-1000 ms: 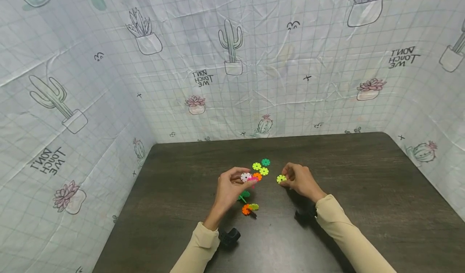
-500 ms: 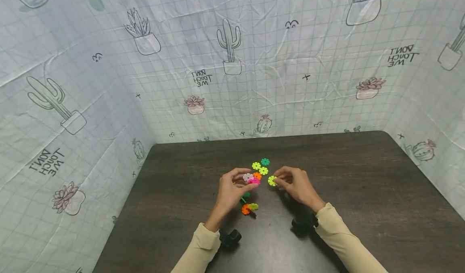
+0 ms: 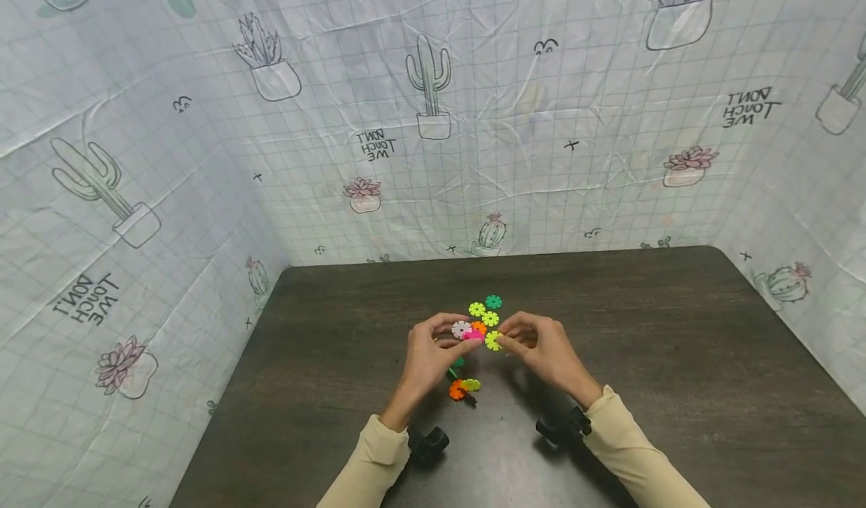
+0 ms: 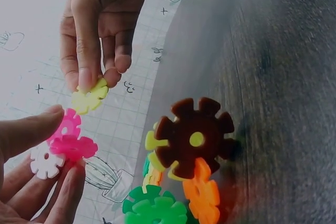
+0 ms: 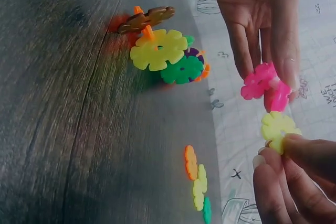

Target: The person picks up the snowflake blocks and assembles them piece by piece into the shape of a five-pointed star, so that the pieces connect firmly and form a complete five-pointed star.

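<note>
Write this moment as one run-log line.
left fingers: hold pink pieces, white piece | right fingers: pinch yellow piece | yellow piece: close to pink pieces, contact unclear

We are seeing soft glare on the near middle of the flat, dark-brown, wood-grained table (image 3: pixel 501 436) and finding wrist views hazy.

Backdrop cloth (image 3: pixel 507 125): white, rising behind table (image 3: pixel 345 305) and spanning left and right sides; showing wrinkles, creases, pale grid lines. Printed potted cacti (image 3: pixel 428 80) and pink succulents (image 3: pixel 362 188) repeating across backdrop cloth; printed lettering (image 3: pixel 376 147) appearing mirrored. Table: presenting dark wood-grain surface; far edge running along backdrop cloth. Light: soft glare (image 3: pixel 497 436) reflecting off near middle of table.
</note>
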Available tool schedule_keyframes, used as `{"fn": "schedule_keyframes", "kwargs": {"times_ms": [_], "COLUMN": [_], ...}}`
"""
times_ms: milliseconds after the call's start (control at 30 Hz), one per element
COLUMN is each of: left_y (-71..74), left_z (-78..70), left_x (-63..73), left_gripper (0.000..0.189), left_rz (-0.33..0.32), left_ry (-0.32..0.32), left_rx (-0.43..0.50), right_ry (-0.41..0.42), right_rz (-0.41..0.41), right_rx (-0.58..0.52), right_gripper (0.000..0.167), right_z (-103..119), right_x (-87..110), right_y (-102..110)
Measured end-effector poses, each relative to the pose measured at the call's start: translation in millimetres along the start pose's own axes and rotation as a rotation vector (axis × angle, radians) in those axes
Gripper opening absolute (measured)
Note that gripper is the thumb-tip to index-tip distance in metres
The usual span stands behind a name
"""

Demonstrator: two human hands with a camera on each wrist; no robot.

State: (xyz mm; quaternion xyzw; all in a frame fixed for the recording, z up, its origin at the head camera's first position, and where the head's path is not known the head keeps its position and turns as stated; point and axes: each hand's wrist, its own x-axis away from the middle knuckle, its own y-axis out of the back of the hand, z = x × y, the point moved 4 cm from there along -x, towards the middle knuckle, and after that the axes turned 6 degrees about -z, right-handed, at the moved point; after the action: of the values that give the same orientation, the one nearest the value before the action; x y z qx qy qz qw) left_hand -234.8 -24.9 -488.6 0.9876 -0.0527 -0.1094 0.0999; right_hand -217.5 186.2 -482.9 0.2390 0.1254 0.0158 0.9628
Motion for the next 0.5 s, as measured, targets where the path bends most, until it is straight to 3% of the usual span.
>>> {"fn": "schedule_keyframes", "kwargs": {"times_ms": [500], "left_y": [-0.1], "left_z": [-2.4], "left_x": [1.2], "left_gripper": [0.038], "left_rz": [0.035], "left_ry": [0.003], "left_rx": [-0.018], "right_ry": [0.017], "right_rz": [-0.032], "right_rx": [0.022], "right_gripper": [0.016], "right_z": [2.5], "right_x": [2.3], "right_y": [0.3]}}
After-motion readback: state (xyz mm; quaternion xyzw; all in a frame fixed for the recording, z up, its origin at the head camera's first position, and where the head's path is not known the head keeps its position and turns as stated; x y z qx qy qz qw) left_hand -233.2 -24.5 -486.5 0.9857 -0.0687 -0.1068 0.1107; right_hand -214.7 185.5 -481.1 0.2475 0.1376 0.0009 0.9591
